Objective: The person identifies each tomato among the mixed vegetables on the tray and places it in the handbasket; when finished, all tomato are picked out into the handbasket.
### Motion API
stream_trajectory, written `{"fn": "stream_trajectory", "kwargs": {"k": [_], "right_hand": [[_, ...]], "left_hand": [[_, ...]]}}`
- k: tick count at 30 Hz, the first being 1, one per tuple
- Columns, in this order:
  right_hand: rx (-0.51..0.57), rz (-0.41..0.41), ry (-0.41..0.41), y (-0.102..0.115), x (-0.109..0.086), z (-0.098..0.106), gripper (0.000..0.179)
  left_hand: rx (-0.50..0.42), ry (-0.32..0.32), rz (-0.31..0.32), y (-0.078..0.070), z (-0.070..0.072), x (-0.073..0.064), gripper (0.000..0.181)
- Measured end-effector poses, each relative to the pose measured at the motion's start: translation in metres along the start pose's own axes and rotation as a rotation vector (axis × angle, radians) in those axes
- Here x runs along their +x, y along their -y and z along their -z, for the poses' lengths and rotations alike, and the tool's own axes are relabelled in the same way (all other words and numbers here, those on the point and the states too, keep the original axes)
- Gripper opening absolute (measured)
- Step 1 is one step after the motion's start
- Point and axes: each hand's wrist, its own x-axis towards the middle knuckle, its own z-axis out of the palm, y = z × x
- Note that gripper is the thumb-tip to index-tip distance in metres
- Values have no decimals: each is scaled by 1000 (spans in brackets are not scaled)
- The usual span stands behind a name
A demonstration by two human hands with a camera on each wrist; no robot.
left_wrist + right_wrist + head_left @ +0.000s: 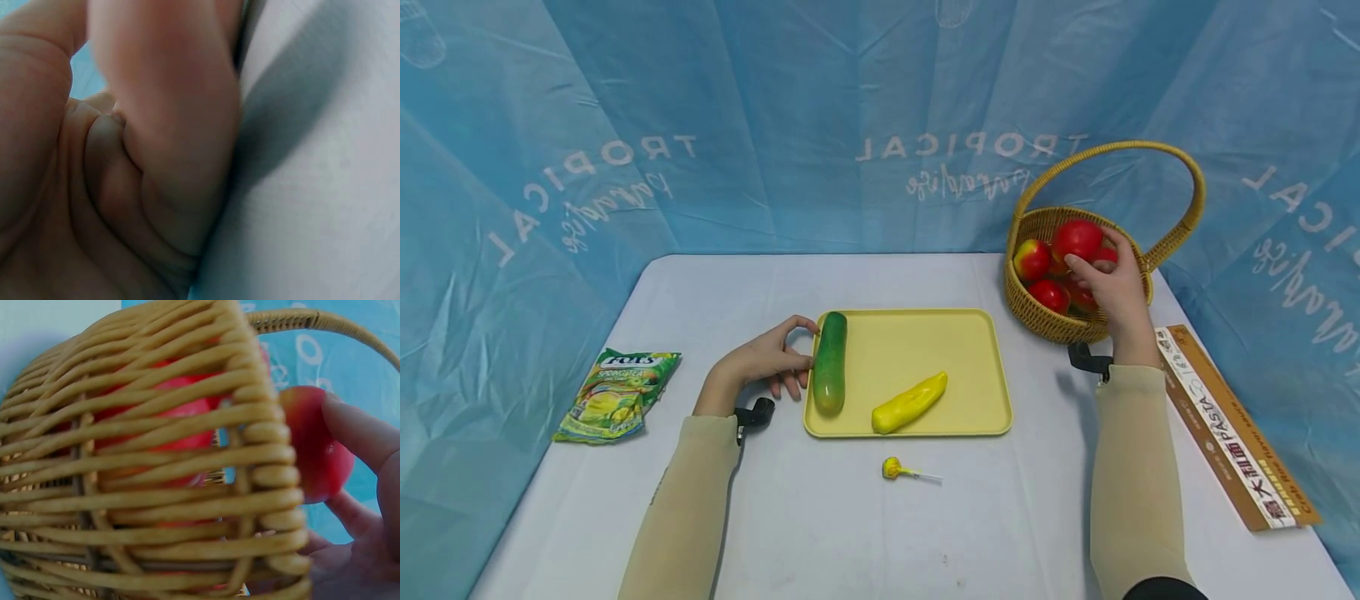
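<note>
My right hand [1116, 283] reaches into a wicker basket [1060, 331] and grips a red apple [1077, 240] between thumb and fingers, at the basket's rim in the right wrist view. More red and yellowish apples, such as the one at the left [1032, 260], lie around it. My left hand [765, 354] is at the left rim of a yellow tray [917, 333], fingers bent and fingertips right beside a green cucumber [831, 364]. That cucumber lies lengthwise along the tray's left side. A yellow pepper [910, 403] lies near the tray's front edge.
In front of the tray lies a yellow-wrapped lollipop [892, 468]. A green candy bag [619, 396] sits at the far left. Along the right table edge is a long brown pasta box [1236, 429]. Blue printed curtains [820, 167] surround the white table [970, 533].
</note>
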Motion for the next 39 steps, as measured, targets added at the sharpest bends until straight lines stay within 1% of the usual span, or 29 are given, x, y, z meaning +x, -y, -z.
{"fn": "stream_trajectory", "kwargs": {"k": [7,13,25,35,39], "right_hand": [[-30,-35,-5,-3,1,-1,92],[-8,-46,-15,-4,2,-2,95],[4,-36,1,-8,5,0,96],[11,-35,-5,-9,6,1,92],[14,-21,-11,-7,5,2,91]], "left_hand": [[-4,-1,0,-1,0,0,57],[-6,-5,5,-1,0,-1,58],[-11,-3,4,1,0,1,57],[5,-7,8,2,0,1,57],[0,-6,12,2,0,1,58]]}}
